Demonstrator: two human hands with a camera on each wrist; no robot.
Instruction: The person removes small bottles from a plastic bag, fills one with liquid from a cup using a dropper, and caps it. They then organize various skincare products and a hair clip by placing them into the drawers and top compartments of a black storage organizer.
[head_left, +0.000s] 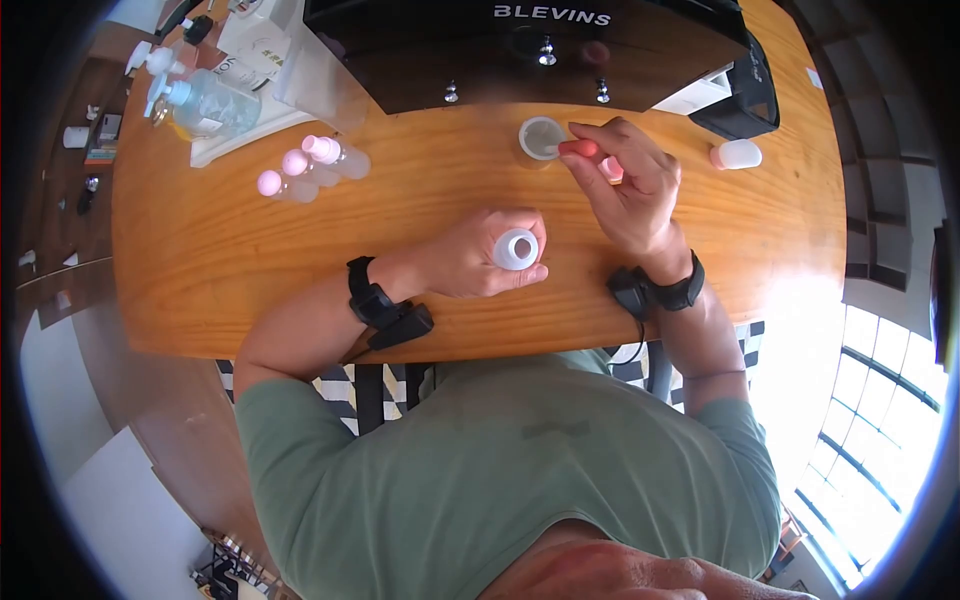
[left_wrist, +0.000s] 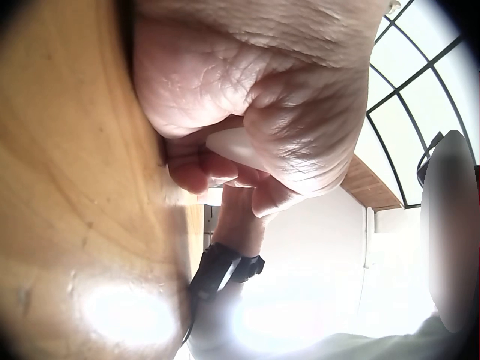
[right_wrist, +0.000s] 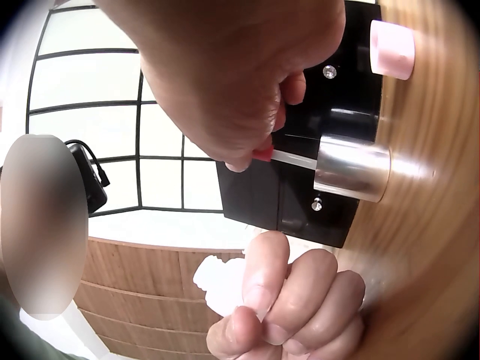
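Observation:
My left hand [head_left: 490, 252] grips a small whitish bottle [head_left: 516, 250], its uncapped mouth facing up toward the head camera. In the left wrist view, part of the bottle [left_wrist: 236, 146] shows between the palm and curled fingers. Between thumb and fingers, my right hand [head_left: 637, 180] pinches the red bulb of a dropper [head_left: 578, 148]. Its clear stem [right_wrist: 295, 159] reaches the rim of a small clear cup [right_wrist: 352, 169] in the right wrist view. A pink cap [head_left: 612, 170] stands on the table, partly behind the right hand in the head view.
Several pink-capped clear bottles [head_left: 322, 168] stand at the left. Behind them, pump bottles [head_left: 215, 100] sit on a white tray [head_left: 225, 143]. A black box with knobs [head_left: 520, 60] spans the back of the wooden table [head_left: 420, 170]. Another whitish bottle [head_left: 740, 154] is at the right.

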